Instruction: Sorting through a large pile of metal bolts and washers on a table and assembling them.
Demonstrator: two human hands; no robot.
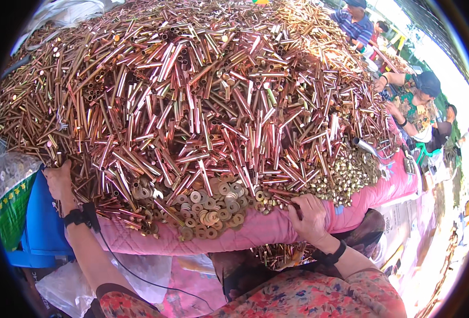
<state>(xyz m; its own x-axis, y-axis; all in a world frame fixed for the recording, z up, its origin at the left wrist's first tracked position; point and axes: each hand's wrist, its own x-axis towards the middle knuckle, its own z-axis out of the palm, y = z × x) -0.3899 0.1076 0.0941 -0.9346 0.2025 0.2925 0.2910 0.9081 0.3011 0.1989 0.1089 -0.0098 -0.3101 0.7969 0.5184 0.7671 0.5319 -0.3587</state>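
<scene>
A wide heap of short copper-coloured metal tubes [192, 106] spreads in front of me. Flat ring washers [211, 209] lie along its near edge, beside small rounded brass-coloured pieces [346, 172] farther right. My right hand [310, 217] is at the pink quilted cloth's edge, fingers closed around the end of a thin copper-coloured tube [281, 197]. At the heap's left edge, my left hand [59, 185] has its fingers curled in among the tubes; what they hold is hidden. Dark bands circle both wrists.
The pink quilted cloth [192, 238] forms a padded near rim. A blue chair-like object [43, 222] and green bag [12, 212] stand left. A curved metal pipe [369, 146] lies at the right. Other people, one in a dark cap [428, 84], work along the right side. A cable [139, 281] hangs below.
</scene>
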